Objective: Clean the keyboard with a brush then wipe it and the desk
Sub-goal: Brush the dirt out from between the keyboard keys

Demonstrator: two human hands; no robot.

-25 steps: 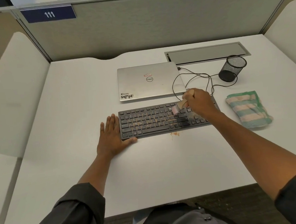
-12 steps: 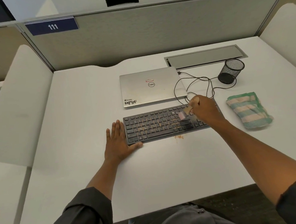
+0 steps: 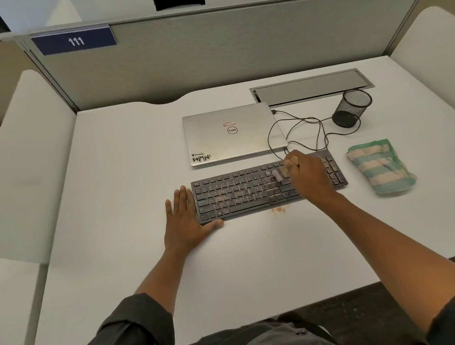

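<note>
1. One keyboard (image 3: pixel 262 190)
2. One laptop (image 3: pixel 232 136)
3. One brush (image 3: pixel 280 175), partly hidden, apparently single
4. One cloth (image 3: pixel 380 167)
5. One mesh cup (image 3: pixel 351 108)
6. Two hands: left hand (image 3: pixel 185 221), right hand (image 3: pixel 309 174)
7. One table (image 3: pixel 131 178)

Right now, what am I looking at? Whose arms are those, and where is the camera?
The camera sits on a person's head and looks down, so the two arms reaching forward are that person's own. There is no robot here. They are at a white desk. The left hand lies flat on the desk, with its thumb against the near left corner of the dark keyboard. The right hand grips a small brush whose bristles touch the keys. Brownish crumbs show on the keys, and a little spot lies on the desk just in front. Behind the keyboard is a closed silver laptop with a black cable. To the right are a mesh cup and a folded striped cloth.
</note>
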